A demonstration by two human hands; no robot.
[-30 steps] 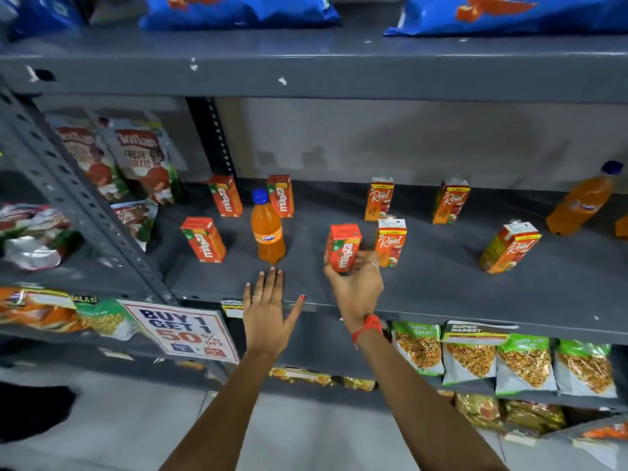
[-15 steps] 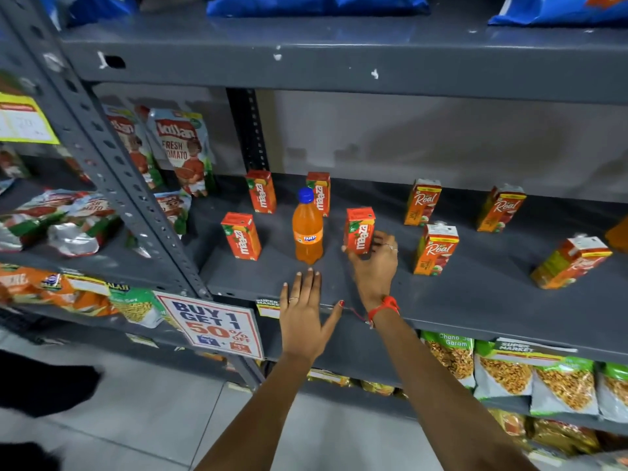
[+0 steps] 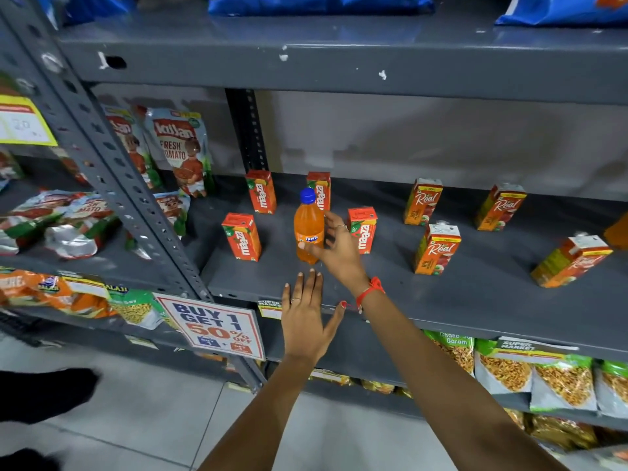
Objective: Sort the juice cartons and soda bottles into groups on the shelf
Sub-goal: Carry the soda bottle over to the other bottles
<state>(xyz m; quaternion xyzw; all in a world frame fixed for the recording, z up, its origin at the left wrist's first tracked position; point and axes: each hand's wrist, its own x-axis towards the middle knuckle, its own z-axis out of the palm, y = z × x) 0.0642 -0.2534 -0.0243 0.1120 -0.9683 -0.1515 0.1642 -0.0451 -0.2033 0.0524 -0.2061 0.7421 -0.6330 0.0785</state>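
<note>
An orange Fanta bottle with a blue cap stands on the grey shelf. My right hand curls beside it, thumb across its front, fingers spread to its right. My left hand lies flat and open on the shelf's front edge. Red Maaza cartons stand around the bottle: two behind, one left, one right. Orange Real cartons stand further right, and one leans tilted.
Another orange bottle shows at the right edge. Tomato sauce pouches fill the bay left of the perforated upright. A "Buy 1 Get 1" sign hangs below. Snack bags fill the lower shelf.
My right hand set the Maaza carton down right of the bottle, let go and moved left to the Fanta bottle. The view shifted left. My left hand stayed on the shelf edge.
</note>
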